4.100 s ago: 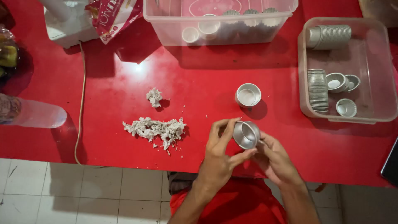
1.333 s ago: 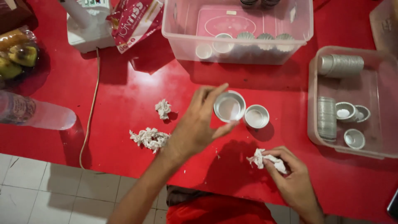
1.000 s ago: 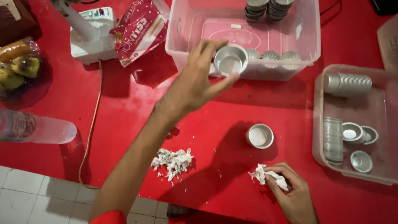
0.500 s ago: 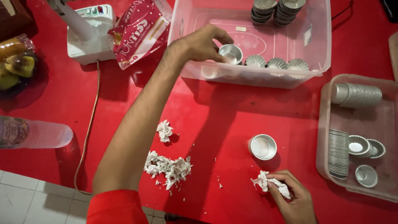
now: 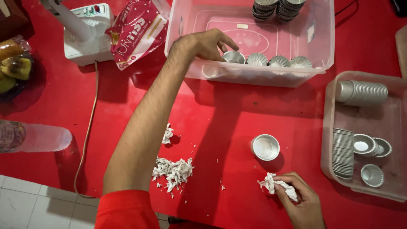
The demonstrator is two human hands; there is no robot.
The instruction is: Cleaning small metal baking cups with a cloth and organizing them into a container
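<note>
Far left: clear plastic bottle lying on its side on the red table, long axis left-right. Behind it, a white appliance with a cord running down, and one red-and-white printed packet beside it.

Centre-left: two lots of shredded white paper scraps, a small bit and a bigger pile.

Left hand: arm stretched forward and up across the table, reaching over the near wall of the clear plastic tub. Fingertips curl down onto one small fluted silver metal cup, pinched at its rim. That cup sits mouth-up at the left end of a row along the tub's near wall; three more fluted cups to its right. Two stacks of cups at the tub's far wall.

One white-lined cup stands alone on the table, mouth up.

Right hand: resting low near the table edge, fingers closed around a crumpled white paper wad.

Far right: second clear bin holds two sideways stacks and three loose cups.
</note>
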